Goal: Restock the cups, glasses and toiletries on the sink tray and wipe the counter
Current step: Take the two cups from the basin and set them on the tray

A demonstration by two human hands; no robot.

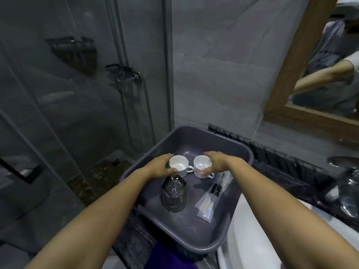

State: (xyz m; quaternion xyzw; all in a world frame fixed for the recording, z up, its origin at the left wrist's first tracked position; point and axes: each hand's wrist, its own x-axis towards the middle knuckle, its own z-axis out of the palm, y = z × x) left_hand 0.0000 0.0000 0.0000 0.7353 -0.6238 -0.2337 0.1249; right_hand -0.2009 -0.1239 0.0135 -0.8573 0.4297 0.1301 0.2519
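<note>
Both arms reach in from the bottom of the frame to a dark grey plastic tub (194,140) at centre, sitting on a dark ribbed mat (275,158) w/ its near right corner over a white sink basin (252,230). Left hand (158,166) is wrapped round the left white cup (179,166), thumb on the near side, fingers curled over the far rim – clamped on it. Right hand (216,162) grips the right white cup (202,166) the same way, thumb pressed on its near wall. Both cups upright, mouths up, handles pointing right, side by side in the tub's far half, not touching.

Just below the left cup, a clear glass tumbler (173,193) lies tipped in the tub. Lower right of the tub: clear toiletry packets (208,202) leaning along the right wall, one w/ a black label.

Upper left: glass shower screen (58,94) w/ a mixer tap behind. Upper right: wood-framed mirror (291,65). Right edge: more glassware (349,193), blurred. Bottom centre: purple cloth (167,257) under the tub's near edge.
</note>
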